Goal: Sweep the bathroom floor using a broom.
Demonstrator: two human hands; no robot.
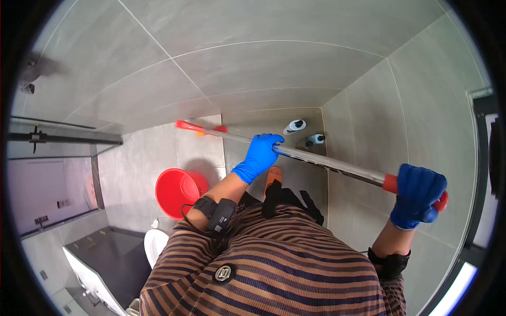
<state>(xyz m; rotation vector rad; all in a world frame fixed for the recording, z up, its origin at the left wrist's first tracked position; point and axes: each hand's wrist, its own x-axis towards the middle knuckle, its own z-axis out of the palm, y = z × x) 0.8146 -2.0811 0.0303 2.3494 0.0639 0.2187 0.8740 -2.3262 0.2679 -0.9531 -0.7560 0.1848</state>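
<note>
Both my hands wear blue gloves and grip a long shiny metal pole (332,163) with red ends, held slantwise across in front of me. My left hand (261,156) is closed around its middle. At the right, higher up the pole, my right hand (419,194) wraps the red grip. The far end reaches left, where a red end piece (190,126) sits near the tiled wall. Beside it an orange-red piece (220,129) shows partly behind the pole; I cannot tell whether they are joined. What kind of head the pole carries is unclear.
A red bucket (176,194) stands on the floor at left. Two bottles, one white (293,127) and one pale blue (316,139), stand by the far wall. A white toilet (154,243) and a dark-topped cabinet (108,253) are at lower left. Tiled walls close in ahead and right.
</note>
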